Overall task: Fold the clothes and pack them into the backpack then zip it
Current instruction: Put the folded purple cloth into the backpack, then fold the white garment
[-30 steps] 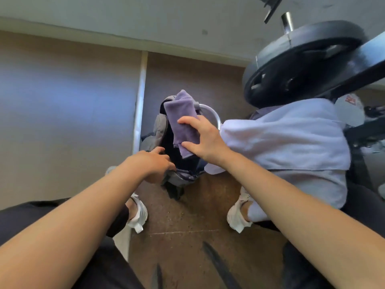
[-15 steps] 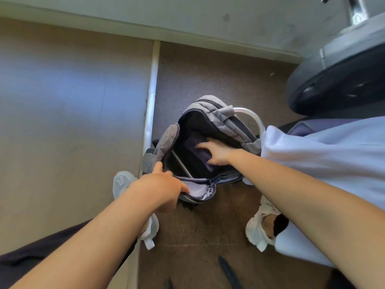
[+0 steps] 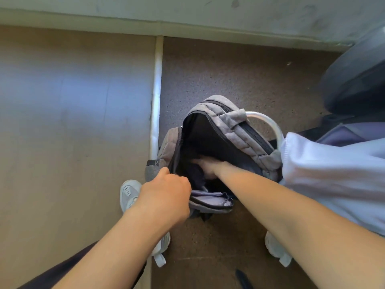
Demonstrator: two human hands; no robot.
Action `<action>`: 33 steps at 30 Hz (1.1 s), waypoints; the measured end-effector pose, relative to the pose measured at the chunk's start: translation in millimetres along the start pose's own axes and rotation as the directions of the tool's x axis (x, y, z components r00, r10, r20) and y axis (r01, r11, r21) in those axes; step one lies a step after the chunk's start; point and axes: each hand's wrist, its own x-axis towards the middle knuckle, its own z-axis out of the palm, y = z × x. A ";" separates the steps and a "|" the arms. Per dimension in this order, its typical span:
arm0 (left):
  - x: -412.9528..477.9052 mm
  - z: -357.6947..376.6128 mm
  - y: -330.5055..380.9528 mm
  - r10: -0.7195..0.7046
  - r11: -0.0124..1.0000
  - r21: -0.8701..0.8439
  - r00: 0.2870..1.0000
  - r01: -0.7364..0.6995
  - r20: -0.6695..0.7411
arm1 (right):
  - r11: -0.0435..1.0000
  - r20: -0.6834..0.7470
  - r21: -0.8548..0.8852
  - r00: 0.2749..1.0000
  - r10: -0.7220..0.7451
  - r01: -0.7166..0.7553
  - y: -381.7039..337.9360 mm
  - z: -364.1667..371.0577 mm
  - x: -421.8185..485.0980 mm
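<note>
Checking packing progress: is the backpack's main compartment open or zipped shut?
Open. The backpack gapes wide, dark lining showing; the left hand grips its near edge and the right hand reaches inside.

My only view is the wide-angle head camera, facing steeply down along both forearms. It sits close above the left hand [image 3: 166,190]; the right hand [image 3: 205,166] lies just beyond, reaching into the backpack [image 3: 235,126] at frame centre.

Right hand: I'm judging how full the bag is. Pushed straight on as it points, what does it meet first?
Probably the dark clothing inside the grey backpack; the right hand looks close, depth unclear.
</note>
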 end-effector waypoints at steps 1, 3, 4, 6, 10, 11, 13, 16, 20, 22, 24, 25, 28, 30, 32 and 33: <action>-0.3 -0.6 1.1 0.011 1.000 -0.010 1.000 -0.011 -0.003 | 1.000 0.002 0.011 1.000 -0.004 0.004 0.8 0.9 0.5; -1.1 -0.9 3.3 0.035 0.999 -0.022 0.999 -0.035 -0.026 | 0.999 -0.017 0.049 1.000 0.002 -0.001 3.3 2.6 -2.3; -1.3 -1.0 4.7 0.046 0.999 -0.023 0.998 -0.047 -0.042 | 0.997 -0.037 0.073 0.999 0.019 -0.016 4.2 1.9 -6.1; -1.1 -2.0 8.4 0.070 0.997 -0.016 0.996 -0.071 -0.064 | 0.990 -0.105 0.134 0.993 0.057 -0.042 4.3 -3.6 -19.8; 3.4 -4.9 15.1 0.095 0.995 -0.008 0.994 -0.096 -0.053 | 0.962 -0.297 0.265 0.955 0.016 0.066 -5.7 -23.6 -63.4; 4.3 -5.8 16.9 0.101 0.995 -0.007 0.994 -0.102 -0.049 | 0.954 -0.332 0.284 0.943 0.002 0.098 -10.2 -28.3 -77.8; 4.1 -8.5 21.2 0.109 0.994 -0.007 0.993 -0.109 -0.042 | 0.932 -0.387 0.325 0.922 -0.021 0.158 -20.1 -36.7 -110.4; 1.8 -12.0 26.7 0.112 0.994 -0.007 0.993 -0.113 -0.041 | 0.899 -0.479 0.371 0.877 -0.031 0.235 -33.6 -45.9 -165.7; -0.9 -13.1 35.9 0.089 0.996 0.008 0.993 -0.089 -0.081 | 0.845 -0.593 0.450 0.804 0.040 0.290 -53.4 -45.0 -248.0; -4.6 -14.3 46.0 0.075 0.995 0.070 0.990 -0.067 -0.121 | 0.833 -0.637 0.448 0.770 0.042 0.325 -60.3 -40.0 -289.0; -9.2 -15.3 58.7 0.108 0.988 0.130 0.973 -0.082 -0.202 | 0.840 -0.683 0.421 0.729 0.044 0.343 -62.5 -35.8 -328.8; -12.2 -15.6 65.1 0.138 0.983 0.151 0.957 -0.101 -0.256 | 0.849 -0.714 0.399 0.698 0.050 0.347 -61.4 -33.6 -347.2; -25.2 -16.0 85.0 0.239 0.970 0.133 0.891 -0.203 -0.385 | 0.893 -0.847 0.295 0.526 0.080 0.339 -50.9 -25.2 -397.1; -36.9 -14.1 98.3 0.301 0.951 0.065 0.856 -0.303 -0.420 | 0.945 -0.939 0.170 0.338 0.069 0.279 -36.3 -14.3 -423.2; -49.9 -10.1 114.0 0.348 0.911 -0.044 0.822 -0.410 -0.450 | 0.985 -0.987 0.082 0.150 0.059 0.152 -19.0 -0.9 -442.7; -56.5 -7.2 123.8 0.362 0.880 -0.108 0.799 -0.463 -0.481 | 0.993 -0.996 0.072 0.068 0.066 0.090 -11.3 4.6 -450.6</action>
